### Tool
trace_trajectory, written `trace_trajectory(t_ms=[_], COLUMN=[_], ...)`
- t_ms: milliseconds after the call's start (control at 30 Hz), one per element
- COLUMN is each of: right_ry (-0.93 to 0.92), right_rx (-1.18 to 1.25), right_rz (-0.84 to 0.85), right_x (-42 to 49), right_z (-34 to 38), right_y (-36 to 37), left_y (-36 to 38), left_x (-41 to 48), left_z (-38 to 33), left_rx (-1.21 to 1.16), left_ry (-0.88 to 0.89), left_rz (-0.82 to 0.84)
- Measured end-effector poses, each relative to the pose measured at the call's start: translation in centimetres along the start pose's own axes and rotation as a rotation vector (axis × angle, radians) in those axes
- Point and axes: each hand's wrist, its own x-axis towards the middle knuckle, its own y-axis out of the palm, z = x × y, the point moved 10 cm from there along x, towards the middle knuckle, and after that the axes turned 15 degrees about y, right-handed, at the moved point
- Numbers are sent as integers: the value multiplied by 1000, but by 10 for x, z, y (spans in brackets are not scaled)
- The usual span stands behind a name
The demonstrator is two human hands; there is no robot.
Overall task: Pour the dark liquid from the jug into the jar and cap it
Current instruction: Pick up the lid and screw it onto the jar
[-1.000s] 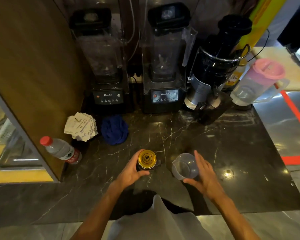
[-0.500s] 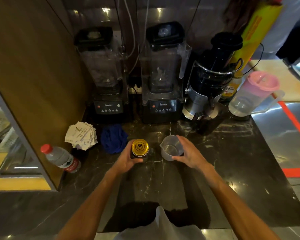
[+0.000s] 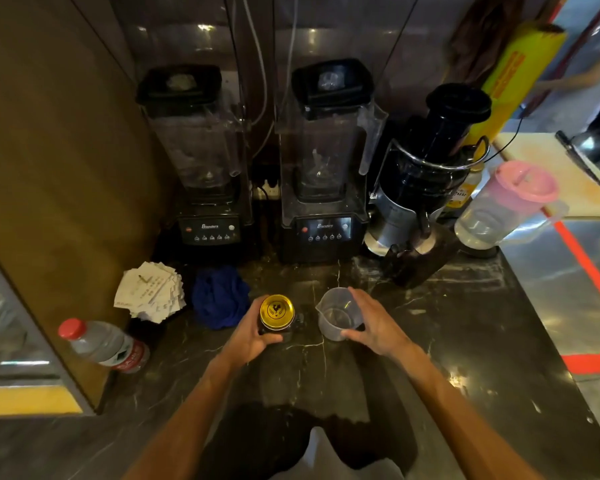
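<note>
Head view: both bare forearms reach forward from the bottom edge over the dark marbled bench (image 3: 440, 327), the wrists level and the hands side by side near its middle. The left hand (image 3: 252, 337) curls round the jar (image 3: 274, 332) from the left and near side, thumb and fingers wrapped on its dark body just under the gold lid (image 3: 277, 311), which sits on top. The right hand (image 3: 378, 325) wraps the clear jug (image 3: 335, 315) from the right, fingers over the far rim and thumb on the near wall. The jug stands upright, spout to the left, and its walls and base look clear. Jar and jug stand on the bench just beside each other, with a narrow gap between them.

By count there are one jar, one jug and one lid. Along the back stand two machines, the left blender (image 3: 201, 161) and the right blender (image 3: 326, 157), then one juicer (image 3: 426, 174) and one pink-lidded pitcher (image 3: 510, 202). At the left lie one blue cloth (image 3: 220, 296), one fan of paper slips (image 3: 149, 292) and one red-capped water bottle (image 3: 101, 344).
</note>
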Motion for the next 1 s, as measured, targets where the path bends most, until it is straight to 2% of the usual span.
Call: trace_trajectory(t_ms=[100, 267, 400, 900, 1000], right_ry=[-14, -5, -9, 3, 25], right_rx=[-8, 6, 4, -19, -75], right_rz=[-4, 8, 15, 48, 95], right_x=[1, -1, -3, -1, 1], right_z=[0, 2, 2, 4, -2], right_y=[0, -1, -1, 1, 7], left_y=[1, 0, 9, 6, 1], left_x=[-1, -18, -25, -17, -20], left_z=[-6, -19, -18, -35, -33], left_rx=[91, 218, 206, 163, 227], left_ry=[20, 11, -55, -29, -46], left_rz=[1, -206, -229, 7, 89])
